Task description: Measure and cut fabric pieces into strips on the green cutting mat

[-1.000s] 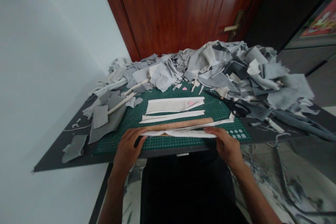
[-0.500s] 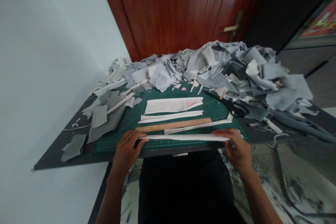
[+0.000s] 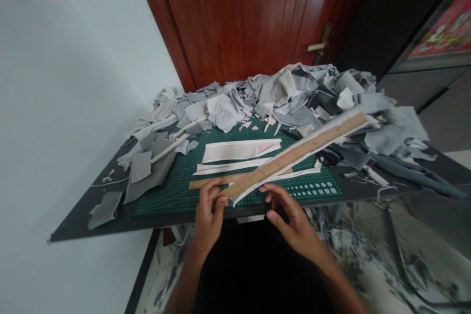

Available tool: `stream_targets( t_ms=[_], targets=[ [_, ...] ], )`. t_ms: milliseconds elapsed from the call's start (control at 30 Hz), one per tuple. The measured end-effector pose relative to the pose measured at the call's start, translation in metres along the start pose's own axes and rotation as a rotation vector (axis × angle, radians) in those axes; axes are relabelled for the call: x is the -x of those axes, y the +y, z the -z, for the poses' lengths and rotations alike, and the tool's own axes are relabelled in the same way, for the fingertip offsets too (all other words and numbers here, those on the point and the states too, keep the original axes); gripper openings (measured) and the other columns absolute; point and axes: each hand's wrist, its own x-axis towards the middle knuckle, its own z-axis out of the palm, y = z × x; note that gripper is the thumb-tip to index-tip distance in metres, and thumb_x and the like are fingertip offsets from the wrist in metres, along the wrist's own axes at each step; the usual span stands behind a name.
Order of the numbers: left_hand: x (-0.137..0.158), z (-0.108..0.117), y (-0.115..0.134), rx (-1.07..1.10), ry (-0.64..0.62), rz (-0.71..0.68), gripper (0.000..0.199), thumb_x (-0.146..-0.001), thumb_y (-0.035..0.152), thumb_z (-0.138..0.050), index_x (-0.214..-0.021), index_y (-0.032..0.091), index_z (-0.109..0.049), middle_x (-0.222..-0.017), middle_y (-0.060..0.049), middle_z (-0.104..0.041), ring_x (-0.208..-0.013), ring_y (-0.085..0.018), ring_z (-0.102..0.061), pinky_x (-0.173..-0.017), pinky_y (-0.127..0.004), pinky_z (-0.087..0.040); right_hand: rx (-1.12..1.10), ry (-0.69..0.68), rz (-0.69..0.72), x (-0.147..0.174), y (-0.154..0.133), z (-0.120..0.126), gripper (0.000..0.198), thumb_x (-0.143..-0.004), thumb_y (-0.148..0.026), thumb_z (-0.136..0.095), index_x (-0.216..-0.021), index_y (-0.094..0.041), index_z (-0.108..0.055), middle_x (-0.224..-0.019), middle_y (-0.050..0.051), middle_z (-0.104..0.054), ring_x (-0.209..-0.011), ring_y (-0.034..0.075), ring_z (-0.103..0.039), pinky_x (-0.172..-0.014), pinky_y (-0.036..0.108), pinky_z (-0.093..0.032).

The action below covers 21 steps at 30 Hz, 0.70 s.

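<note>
Here, the left hand (image 3: 210,213) pinches the near end of a wooden strip (image 3: 298,152) edged with white cloth (image 3: 343,117) — it slants rightward over the green cutting mat (image 3: 165,201) — while the right hand (image 3: 292,218), half open and empty, curls just beside it, contact unclear.

And no readable text here: the tilted wooden strip (image 3: 290,158) carries faint marks (image 3: 314,143) (too small to make out), the green mat (image 3: 162,201) printed shapes (image 3: 312,192).
</note>
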Motion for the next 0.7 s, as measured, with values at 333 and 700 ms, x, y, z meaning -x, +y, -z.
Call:
stream_targets(
  t_ms=[333, 700],
  targets=[
    [0.029, -0.092, 0.056, 0.377, -0.031, 0.175, 0.046, -0.11, 0.06, -0.022, -0.145, 0.03, -0.021, -0.128, -0.015, -0.061, -0.115, -0.024, -0.068, -0.101, -0.043, -0.054, -0.052, 0.096, -0.066, 0.006, -0.003, -0.034, 0.036, -0.107, -0.044, -0.049, -0.134, -0.029, -0.066, -0.132, 0.008, -0.07, -0.128, 0.026, -0.064, -0.112, 0.043, -0.053],
    [0.036, -0.113, 0.08, 0.493, -0.094, 0.168, 0.054, -0.112, 0.05, -0.035, -0.157, 0.025, -0.019, -0.136, -0.015, -0.057, -0.124, -0.023, -0.06, -0.111, -0.043, -0.045, -0.093, 0.443, -0.158, 0.007, 0.012, -0.019, 0.039, -0.102, -0.058, -0.054, -0.093, -0.023, -0.068, -0.08, 0.006, -0.069, -0.075, 0.022, -0.064, -0.068, 0.036, -0.057]
  ],
)
